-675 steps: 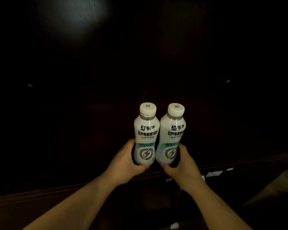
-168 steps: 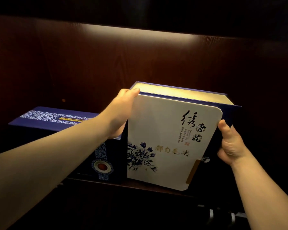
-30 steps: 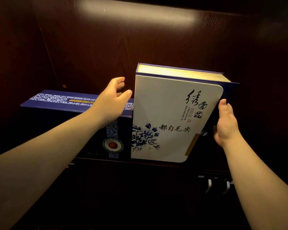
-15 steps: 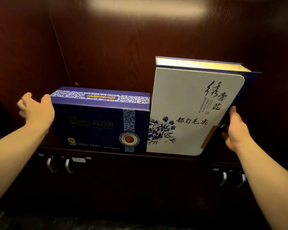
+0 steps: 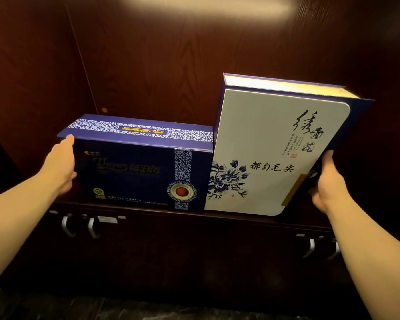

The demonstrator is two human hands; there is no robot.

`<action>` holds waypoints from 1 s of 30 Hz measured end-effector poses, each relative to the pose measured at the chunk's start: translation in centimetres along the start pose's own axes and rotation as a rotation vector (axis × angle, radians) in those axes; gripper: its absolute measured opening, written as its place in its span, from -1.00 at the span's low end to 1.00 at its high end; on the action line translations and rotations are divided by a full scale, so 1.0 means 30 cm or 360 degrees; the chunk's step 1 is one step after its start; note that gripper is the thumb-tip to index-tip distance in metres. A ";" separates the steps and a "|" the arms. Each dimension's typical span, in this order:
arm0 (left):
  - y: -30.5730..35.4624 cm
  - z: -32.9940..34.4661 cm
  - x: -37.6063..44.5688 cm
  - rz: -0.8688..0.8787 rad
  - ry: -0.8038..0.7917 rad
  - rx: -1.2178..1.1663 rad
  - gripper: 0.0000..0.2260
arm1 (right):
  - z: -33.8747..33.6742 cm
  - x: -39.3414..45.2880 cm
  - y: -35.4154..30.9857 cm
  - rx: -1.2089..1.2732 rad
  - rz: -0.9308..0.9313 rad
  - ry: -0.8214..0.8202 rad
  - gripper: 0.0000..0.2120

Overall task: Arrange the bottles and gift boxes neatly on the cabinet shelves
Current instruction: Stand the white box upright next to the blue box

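Two gift boxes stand side by side on a dark wooden cabinet shelf (image 5: 148,207), touching each other. The low dark blue gift box (image 5: 134,167) is on the left. My left hand (image 5: 61,165) lies against its left end, thumb on the top corner. The taller white gift box (image 5: 275,153), with blue flowers and black calligraphy, stands upright on the right. My right hand (image 5: 328,183) grips its lower right edge. No bottles are in view.
Closed cabinet doors with metal handles (image 5: 79,225) and more handles (image 5: 319,247) sit below the shelf. The dark wood back panel (image 5: 171,54) and a side wall (image 5: 28,77) close the compartment. A dark marbled floor (image 5: 79,308) shows at the bottom.
My left hand has moved from beside the blue box onto its left end. My right hand stays on the white box. The view has shifted slightly left.
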State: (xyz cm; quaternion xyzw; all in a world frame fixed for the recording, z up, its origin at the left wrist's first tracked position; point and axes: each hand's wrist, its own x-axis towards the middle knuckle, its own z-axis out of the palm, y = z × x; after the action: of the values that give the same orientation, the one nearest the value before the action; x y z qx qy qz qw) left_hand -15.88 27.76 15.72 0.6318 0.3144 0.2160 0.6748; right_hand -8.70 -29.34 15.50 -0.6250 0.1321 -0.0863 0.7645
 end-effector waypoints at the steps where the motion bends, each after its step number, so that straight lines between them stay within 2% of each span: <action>1: -0.003 0.005 -0.002 -0.0001 -0.0004 -0.0004 -0.44 | -0.002 0.000 -0.001 0.0003 -0.0008 0.0004 -0.14; 5: -0.004 0.033 -0.016 0.0011 -0.0011 -0.0052 -0.47 | -0.015 0.010 -0.007 -0.0045 -0.0025 0.0046 0.07; 8: -0.012 0.064 -0.020 0.0027 -0.0001 -0.0090 -0.49 | -0.030 0.019 -0.015 -0.0024 -0.0009 0.0068 -0.08; 13: -0.028 0.083 -0.005 0.0081 0.0022 -0.0086 -0.51 | -0.043 0.036 -0.013 -0.0063 0.0006 0.0092 -0.19; 21: -0.011 0.059 -0.001 0.0028 0.0008 0.0115 -0.36 | -0.069 0.045 -0.005 -0.0120 -0.0003 0.0108 -0.31; 23: 0.009 0.063 -0.021 0.0232 0.0152 0.0441 -0.28 | -0.073 0.042 -0.005 -0.0131 -0.0001 0.0113 -0.34; 24: 0.023 0.075 -0.040 0.0455 0.0254 0.0646 -0.26 | -0.077 0.040 -0.006 -0.0131 0.0001 0.0110 -0.35; 27: 0.098 0.188 -0.143 0.1411 0.0339 0.0962 -0.37 | -0.077 0.033 -0.002 -0.0145 0.0003 0.0103 -0.38; 28: 0.128 0.255 -0.184 0.1627 0.0272 0.0961 -0.41 | -0.077 0.031 0.000 -0.0147 -0.0002 0.0098 -0.39; 29: 0.162 0.329 -0.236 0.1704 0.0109 0.0914 -0.43 | -0.078 0.028 0.002 -0.0146 -0.0002 0.0095 -0.39; 30: 0.190 0.404 -0.289 0.1648 -0.0139 0.0828 -0.42 | -0.079 0.025 0.005 -0.0143 0.0001 0.0098 -0.39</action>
State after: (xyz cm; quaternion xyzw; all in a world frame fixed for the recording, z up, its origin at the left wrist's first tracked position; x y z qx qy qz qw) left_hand -12.95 13.72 22.73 0.8566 -0.0209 0.4071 0.3162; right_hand -8.73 -31.75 14.84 -0.6556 0.1595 -0.0992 0.7314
